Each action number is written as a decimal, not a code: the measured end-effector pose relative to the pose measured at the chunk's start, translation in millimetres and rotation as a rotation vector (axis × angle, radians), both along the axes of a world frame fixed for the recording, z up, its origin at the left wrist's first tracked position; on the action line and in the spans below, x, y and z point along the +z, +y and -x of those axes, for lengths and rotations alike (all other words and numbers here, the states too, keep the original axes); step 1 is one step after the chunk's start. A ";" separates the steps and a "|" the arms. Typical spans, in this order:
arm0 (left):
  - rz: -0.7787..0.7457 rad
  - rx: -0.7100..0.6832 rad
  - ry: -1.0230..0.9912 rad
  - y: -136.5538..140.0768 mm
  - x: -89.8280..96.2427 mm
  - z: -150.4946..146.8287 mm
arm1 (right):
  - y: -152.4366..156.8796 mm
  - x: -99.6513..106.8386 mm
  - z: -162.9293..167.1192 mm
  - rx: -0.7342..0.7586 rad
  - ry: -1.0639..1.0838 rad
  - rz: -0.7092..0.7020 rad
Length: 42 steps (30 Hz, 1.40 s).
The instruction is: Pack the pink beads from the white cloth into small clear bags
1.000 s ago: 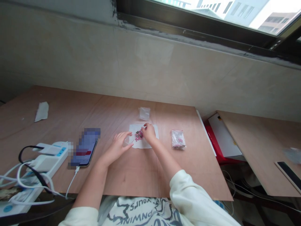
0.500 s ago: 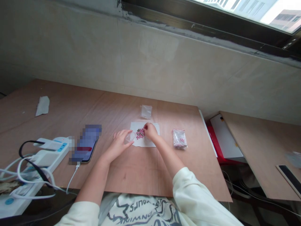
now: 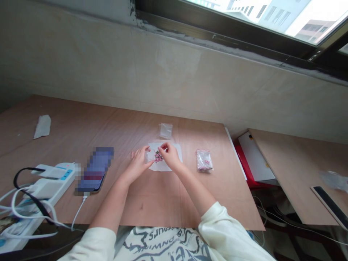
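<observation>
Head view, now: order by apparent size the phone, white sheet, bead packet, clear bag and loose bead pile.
1. Phone and white sheet: too close to rank; sheet partly covered
2. Bead packet
3. Clear bag
4. Loose bead pile, partly hidden

Left hand (image 3: 138, 162), right hand (image 3: 170, 156), beads (image 3: 158, 158) on paper (image 3: 161, 168)

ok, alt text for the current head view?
Two bare hands at small pink beads on a white sheet, on a wooden table. A clear packet lies to the right, a phone and power strip to the left.
</observation>
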State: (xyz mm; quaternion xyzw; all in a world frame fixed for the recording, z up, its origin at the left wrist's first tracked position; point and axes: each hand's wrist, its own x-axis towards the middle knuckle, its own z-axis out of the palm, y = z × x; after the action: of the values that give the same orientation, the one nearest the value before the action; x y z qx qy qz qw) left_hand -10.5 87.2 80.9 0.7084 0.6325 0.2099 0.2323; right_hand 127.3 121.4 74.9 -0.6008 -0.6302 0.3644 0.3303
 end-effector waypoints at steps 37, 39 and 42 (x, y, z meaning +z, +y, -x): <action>0.035 -0.017 0.020 -1.0 -5.9 -1.7 | -0.2 -4.5 3.8 0.038 0.132 0.027; 0.028 -0.024 0.012 -3.4 -5.7 0.0 | 6.8 -9.7 1.6 -0.035 0.004 -0.005; 0.029 -0.025 0.014 -7.1 -2.9 2.3 | 17.8 -19.8 -4.1 -0.022 -0.212 -0.011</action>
State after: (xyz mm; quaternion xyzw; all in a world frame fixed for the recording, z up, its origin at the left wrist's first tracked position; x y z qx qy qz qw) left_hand -12.8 80.1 78.1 0.7143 0.6282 0.1927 0.2409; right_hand 131.4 139.3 55.1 -0.6412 -0.6568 0.2917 0.2690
